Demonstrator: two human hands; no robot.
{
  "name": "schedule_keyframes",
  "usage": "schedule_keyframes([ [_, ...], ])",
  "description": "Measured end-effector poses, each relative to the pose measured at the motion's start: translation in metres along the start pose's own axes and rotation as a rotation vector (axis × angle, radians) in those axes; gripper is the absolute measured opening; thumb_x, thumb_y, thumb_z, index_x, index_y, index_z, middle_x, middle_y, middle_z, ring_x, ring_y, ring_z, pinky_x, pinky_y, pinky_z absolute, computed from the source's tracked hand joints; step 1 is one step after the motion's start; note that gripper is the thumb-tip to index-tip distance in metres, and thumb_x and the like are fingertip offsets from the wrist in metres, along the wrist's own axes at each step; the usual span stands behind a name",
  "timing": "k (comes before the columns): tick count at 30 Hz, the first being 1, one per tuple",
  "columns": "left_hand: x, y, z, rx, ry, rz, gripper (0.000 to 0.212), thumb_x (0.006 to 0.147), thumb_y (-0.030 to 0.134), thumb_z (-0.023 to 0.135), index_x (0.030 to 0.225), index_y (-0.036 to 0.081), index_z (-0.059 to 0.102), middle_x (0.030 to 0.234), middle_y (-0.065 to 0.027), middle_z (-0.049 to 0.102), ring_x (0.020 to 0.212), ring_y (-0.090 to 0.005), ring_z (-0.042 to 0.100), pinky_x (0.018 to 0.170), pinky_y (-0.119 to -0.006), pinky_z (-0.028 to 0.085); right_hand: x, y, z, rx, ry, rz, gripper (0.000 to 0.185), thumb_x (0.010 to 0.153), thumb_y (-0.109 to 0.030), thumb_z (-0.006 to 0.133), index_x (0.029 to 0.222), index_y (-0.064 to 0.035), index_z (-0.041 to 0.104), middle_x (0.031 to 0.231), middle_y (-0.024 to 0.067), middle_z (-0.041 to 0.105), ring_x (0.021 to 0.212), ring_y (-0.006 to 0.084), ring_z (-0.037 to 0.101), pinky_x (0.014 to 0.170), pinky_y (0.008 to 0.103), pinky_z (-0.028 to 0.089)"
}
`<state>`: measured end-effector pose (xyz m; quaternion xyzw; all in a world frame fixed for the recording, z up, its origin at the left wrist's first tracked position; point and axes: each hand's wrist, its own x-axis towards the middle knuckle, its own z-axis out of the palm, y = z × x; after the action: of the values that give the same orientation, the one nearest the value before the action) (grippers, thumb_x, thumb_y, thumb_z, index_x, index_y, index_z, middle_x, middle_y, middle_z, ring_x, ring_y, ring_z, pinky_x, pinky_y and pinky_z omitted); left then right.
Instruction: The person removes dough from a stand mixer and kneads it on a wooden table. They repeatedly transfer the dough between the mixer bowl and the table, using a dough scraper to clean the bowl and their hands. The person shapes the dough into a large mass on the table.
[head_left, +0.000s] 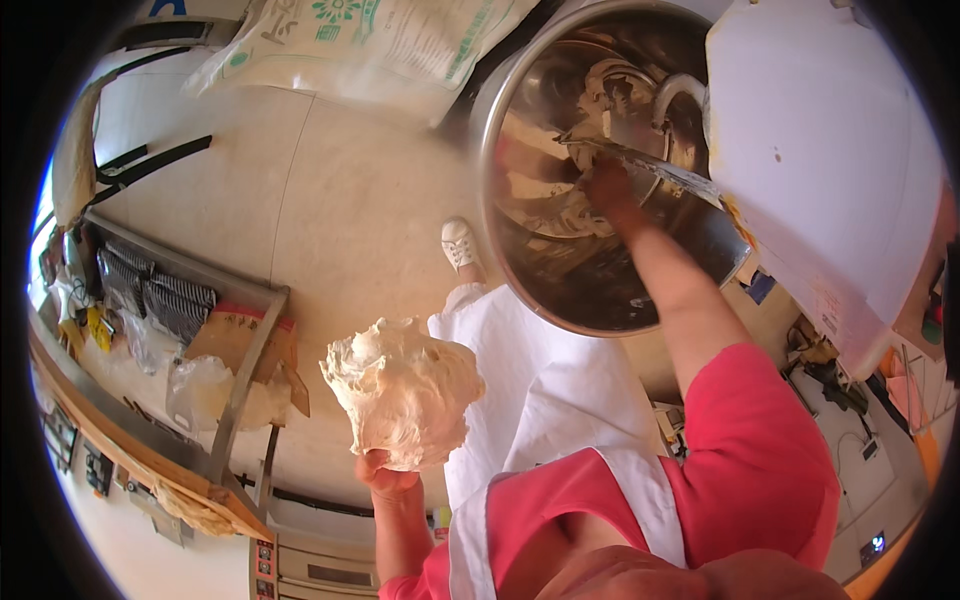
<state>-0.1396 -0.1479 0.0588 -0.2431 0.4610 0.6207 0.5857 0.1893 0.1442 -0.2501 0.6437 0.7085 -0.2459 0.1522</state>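
My left hand (386, 476) holds up a large, rough lump of dough (405, 394) from below, beside my white apron. My right hand (609, 187) reaches down into a deep metal mixer bowl (491, 161), close to dough remnants (581, 217) stuck to its bottom and wall. Its fingers are partly hidden beneath a dough-smeared metal bar (667, 174) that crosses the bowl. A curved metal dough hook (679, 90) hangs at the bowl's right side. Whether my right fingers grip any dough cannot be told.
The mixer's white housing (817, 150) overhangs the bowl at the right. A large printed plastic sack (360, 52) lies at the upper left of the bowl. A wood-topped metal table (150, 457) stands at the left, with bags and a cardboard box (232, 337) on its lower shelf.
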Motion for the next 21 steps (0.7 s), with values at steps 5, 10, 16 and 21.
schedule_keyframes([
  [5, 0.000, -0.008, 0.004, 0.062, 0.084, 0.052, 0.077, 0.063, 0.020, 0.059, 0.134, 0.004, 0.035, 0.127, -0.0159, 0.047, 0.111, -0.0314, 0.052, 0.090, -0.043, 0.048, -0.045, 0.005, 0.007, -0.124, -0.387, -0.186, 0.030, 0.078, -0.011, 0.057, 0.105, 0.0002, 0.053, 0.110, 0.0255, 0.056, 0.099, 0.0430, 0.055, 0.084, 0.0462, 0.045],
  [10, -0.021, -0.024, 0.034, 0.000, 0.001, 0.128, 0.074, 0.067, 0.021, 0.053, 0.136, 0.001, 0.032, 0.130, -0.0204, 0.045, 0.118, -0.0346, 0.047, 0.096, -0.051, 0.042, -0.097, -0.002, -0.045, 0.189, -0.452, -0.444, 0.050, 0.078, -0.019, 0.066, 0.119, -0.0001, 0.047, 0.116, 0.0210, 0.054, 0.104, 0.0409, 0.053, 0.092, 0.0420, 0.043],
  [16, -0.060, -0.036, 0.076, -0.298, -0.182, 0.109, 0.071, 0.067, 0.012, 0.057, 0.133, 0.004, 0.033, 0.128, -0.0170, 0.045, 0.117, -0.0317, 0.047, 0.097, -0.046, 0.042, -0.179, -0.105, -0.201, 1.301, -0.927, -0.235, 0.067, 0.086, -0.030, 0.062, 0.139, -0.0065, 0.028, 0.131, 0.0050, 0.044, 0.120, 0.0179, 0.043, 0.100, 0.0304, 0.036],
  [21, -0.119, -0.053, 0.105, -0.395, -0.383, 0.183, 0.060, 0.075, 0.008, 0.062, 0.129, 0.005, 0.038, 0.125, -0.0123, 0.048, 0.115, -0.0270, 0.049, 0.097, -0.042, 0.042, -0.288, -0.168, -0.251, 1.570, -1.274, -0.228, 0.066, 0.084, -0.016, 0.059, 0.140, -0.0059, 0.026, 0.129, 0.0070, 0.046, 0.120, 0.0193, 0.046, 0.099, 0.0331, 0.039],
])
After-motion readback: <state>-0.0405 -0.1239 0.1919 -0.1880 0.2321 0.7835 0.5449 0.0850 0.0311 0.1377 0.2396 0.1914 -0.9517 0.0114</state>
